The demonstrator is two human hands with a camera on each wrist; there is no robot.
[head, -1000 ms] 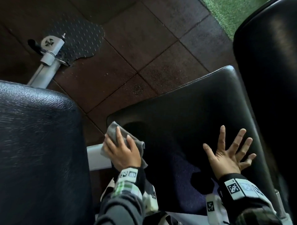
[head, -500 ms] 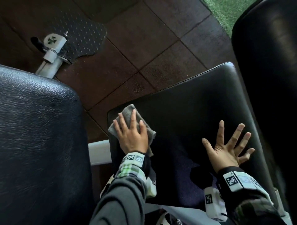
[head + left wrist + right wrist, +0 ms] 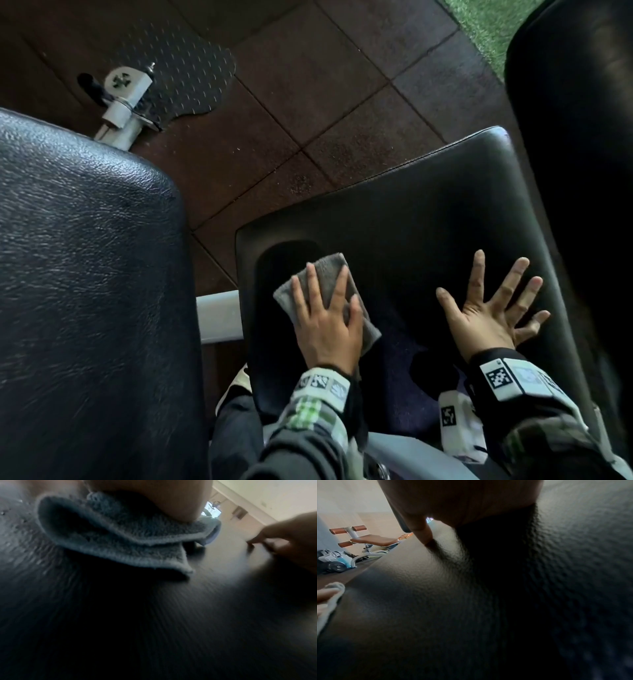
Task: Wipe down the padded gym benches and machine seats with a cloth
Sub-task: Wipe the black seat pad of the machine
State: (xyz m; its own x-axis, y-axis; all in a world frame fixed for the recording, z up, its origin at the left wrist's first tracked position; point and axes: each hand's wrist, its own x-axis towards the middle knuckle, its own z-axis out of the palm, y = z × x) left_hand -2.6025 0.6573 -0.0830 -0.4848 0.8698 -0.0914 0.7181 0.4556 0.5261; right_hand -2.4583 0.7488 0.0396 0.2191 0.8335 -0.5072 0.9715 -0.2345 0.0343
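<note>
A black padded machine seat point(image 3: 411, 212) fills the lower middle of the head view. My left hand point(image 3: 325, 308) lies flat with straight fingers on a folded grey cloth point(image 3: 325, 274), pressing it onto the seat's left part. In the left wrist view the cloth point(image 3: 120, 536) shows its folded edges under my palm, on the dark pad point(image 3: 154, 615). My right hand point(image 3: 493, 308) rests palm down on the seat's right part with fingers spread wide, holding nothing. The right wrist view shows that palm on the grained pad point(image 3: 436, 601), with the cloth point(image 3: 332, 596) at the left edge.
A large black pad point(image 3: 85, 274) rises on the left and another black pad point(image 3: 575, 171) on the right. Below lie brown rubber floor tiles point(image 3: 325, 85), a white frame tube with a foot plate point(image 3: 126, 99), and green turf point(image 3: 479, 24). A brown bench point(image 3: 373, 539) stands far off.
My left hand has slid the cloth from the seat's left edge rightward onto the seat surface, flattening over it. My right hand has stayed spread in place.
</note>
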